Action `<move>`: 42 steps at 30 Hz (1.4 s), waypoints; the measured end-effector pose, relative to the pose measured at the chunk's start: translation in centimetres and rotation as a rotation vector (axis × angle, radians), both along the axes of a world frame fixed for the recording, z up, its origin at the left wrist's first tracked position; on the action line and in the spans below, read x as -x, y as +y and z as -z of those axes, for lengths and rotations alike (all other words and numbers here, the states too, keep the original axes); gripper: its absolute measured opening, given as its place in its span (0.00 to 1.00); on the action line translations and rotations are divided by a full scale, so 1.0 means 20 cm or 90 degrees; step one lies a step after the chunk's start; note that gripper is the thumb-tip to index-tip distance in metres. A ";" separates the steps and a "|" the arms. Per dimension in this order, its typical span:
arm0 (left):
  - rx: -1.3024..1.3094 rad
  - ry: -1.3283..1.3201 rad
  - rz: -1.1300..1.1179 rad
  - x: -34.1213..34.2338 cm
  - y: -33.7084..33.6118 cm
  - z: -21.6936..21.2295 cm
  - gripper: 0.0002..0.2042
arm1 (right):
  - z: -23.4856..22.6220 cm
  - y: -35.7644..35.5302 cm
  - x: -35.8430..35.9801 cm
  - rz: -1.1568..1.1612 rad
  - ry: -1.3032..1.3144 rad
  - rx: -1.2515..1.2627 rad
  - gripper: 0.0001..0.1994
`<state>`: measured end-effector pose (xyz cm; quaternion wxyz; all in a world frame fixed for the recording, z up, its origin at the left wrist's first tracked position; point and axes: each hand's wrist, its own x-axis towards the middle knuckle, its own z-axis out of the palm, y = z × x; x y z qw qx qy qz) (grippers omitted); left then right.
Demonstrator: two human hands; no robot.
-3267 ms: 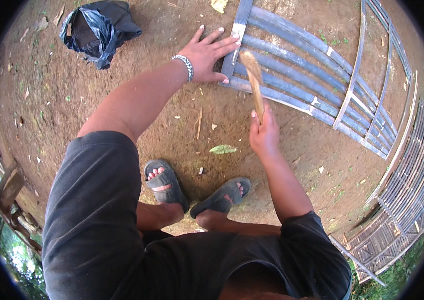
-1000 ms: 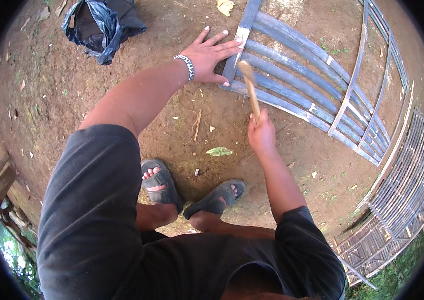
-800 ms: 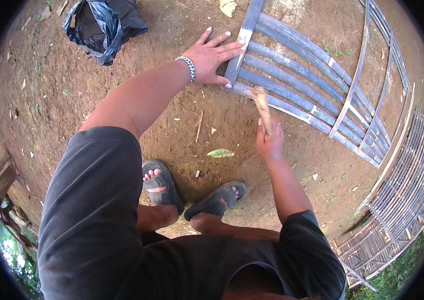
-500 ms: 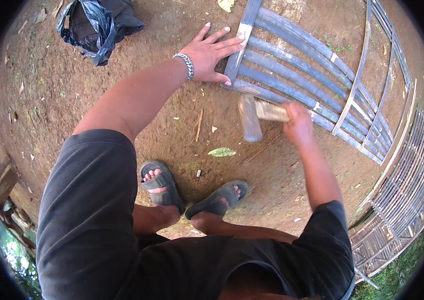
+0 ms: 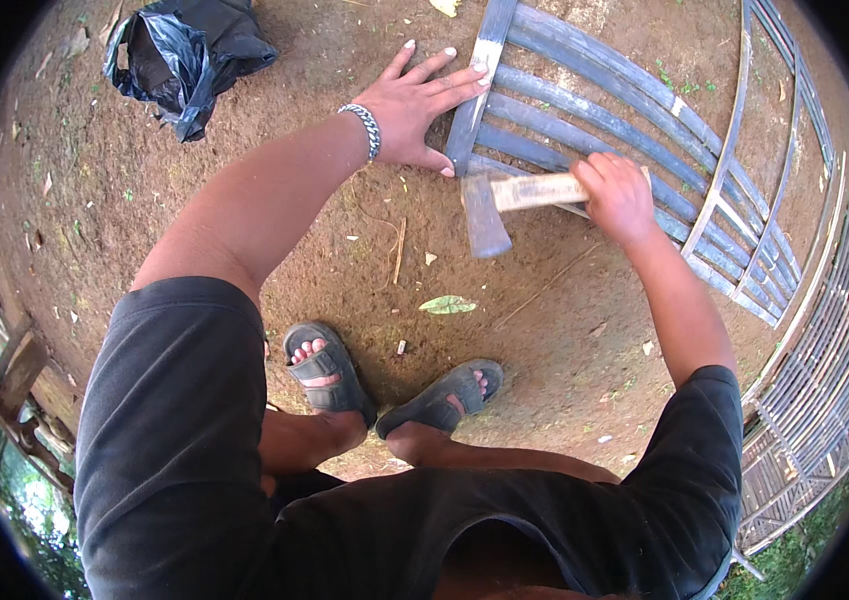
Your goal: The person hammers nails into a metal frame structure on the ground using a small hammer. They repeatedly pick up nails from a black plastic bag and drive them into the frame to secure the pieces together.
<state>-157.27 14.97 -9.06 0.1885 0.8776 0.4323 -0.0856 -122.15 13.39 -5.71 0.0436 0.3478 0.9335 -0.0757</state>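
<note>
An outdoor yard: bare dirt ground [image 5: 275, 200], bamboo slat panels [image 5: 825, 400], greenery at edges.

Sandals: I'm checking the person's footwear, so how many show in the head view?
2. The left sandal sits on the dirt below the left forearm; the right sandal lies beside it, toes toward the green leaf. None seems hidden.
</note>
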 end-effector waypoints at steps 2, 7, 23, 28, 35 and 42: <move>0.002 -0.003 -0.001 0.00 0.00 0.00 0.61 | 0.04 0.03 0.00 0.067 -0.005 -0.018 0.11; 0.012 -0.010 -0.007 0.00 0.00 0.00 0.61 | -0.01 0.03 0.04 -0.023 0.034 -0.007 0.08; -0.015 -0.031 -0.006 0.01 0.01 0.01 0.60 | 0.08 0.08 0.05 0.083 -0.066 -0.053 0.07; -0.003 -0.024 -0.006 0.01 -0.01 0.02 0.60 | -0.01 0.08 0.06 -0.029 0.024 -0.025 0.06; -0.021 -0.037 0.000 0.01 0.01 0.03 0.61 | 0.00 0.07 0.06 -0.039 0.033 -0.032 0.05; -0.023 -0.037 0.001 0.01 0.00 0.05 0.59 | 0.02 0.08 0.07 -0.016 0.031 -0.038 0.05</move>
